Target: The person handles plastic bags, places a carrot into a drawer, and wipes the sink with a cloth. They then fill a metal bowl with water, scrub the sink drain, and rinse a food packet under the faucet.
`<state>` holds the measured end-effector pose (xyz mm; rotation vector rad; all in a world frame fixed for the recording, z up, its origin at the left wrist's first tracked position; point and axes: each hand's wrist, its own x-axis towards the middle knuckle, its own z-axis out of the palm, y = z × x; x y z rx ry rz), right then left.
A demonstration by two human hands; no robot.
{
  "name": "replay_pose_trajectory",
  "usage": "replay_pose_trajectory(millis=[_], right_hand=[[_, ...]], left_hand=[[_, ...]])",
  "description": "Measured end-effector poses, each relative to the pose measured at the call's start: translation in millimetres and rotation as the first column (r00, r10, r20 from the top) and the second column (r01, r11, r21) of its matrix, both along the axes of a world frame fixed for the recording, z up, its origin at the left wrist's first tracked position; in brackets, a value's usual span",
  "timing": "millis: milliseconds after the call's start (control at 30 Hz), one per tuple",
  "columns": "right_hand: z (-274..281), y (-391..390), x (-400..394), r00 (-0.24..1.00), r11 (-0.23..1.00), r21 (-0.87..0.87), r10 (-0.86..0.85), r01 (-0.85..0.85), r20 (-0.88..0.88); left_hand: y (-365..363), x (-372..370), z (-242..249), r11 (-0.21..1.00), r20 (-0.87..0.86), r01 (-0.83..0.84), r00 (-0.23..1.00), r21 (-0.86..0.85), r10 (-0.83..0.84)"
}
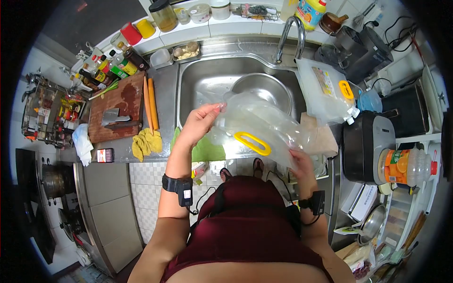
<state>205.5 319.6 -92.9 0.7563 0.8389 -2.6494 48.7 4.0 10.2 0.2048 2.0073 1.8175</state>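
left hand (197, 123): i pinch the clear bag (264, 123), 10 o'clock edge
right hand (301, 162): clamped on its 5 o'clock corner
step: bag held over sink (198, 70)
next: likely needs firm grip

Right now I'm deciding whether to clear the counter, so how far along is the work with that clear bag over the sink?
Done: a second clear bag already lies beside the sink.
In hand: the left hand and right hand hold a clear bag with a yellow handle over the sink.
Left: the metal bowl sits in the basin, and the cleaver lies on the cutting board.
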Motion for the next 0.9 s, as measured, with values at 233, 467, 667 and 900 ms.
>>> replay_pose_trajectory(millis=[233, 467, 667, 900], right_hand=[[-11, -9, -29, 0.993, 0.969, 0.222, -0.116, 0.11, 0.017], [-23, 16, -29, 0.957, 0.908, 0.331, -0.286, 0.257, 0.039], [8, -41, -58, 0.982, 0.956, 0.294, 0.046, 0.01, -0.183], [-22, -43, -114, 0.809, 0.77, 0.272, 0.583, -0.578, 0.069]], left_hand=[[-4, -2, 9, 0.993, 0.091, -0.108, 0.99, 0.044, 0.104], [-13, -1, 4, 0.975, 0.157, -0.207, 0.969, 0.081, 0.193], [32, 15, 17, 0.991, 0.198, -0.068, 0.979, 0.116, 0.043], [41, 16, 22, 0.986, 0.255, -0.085, 0.966, 0.146, 0.045]])
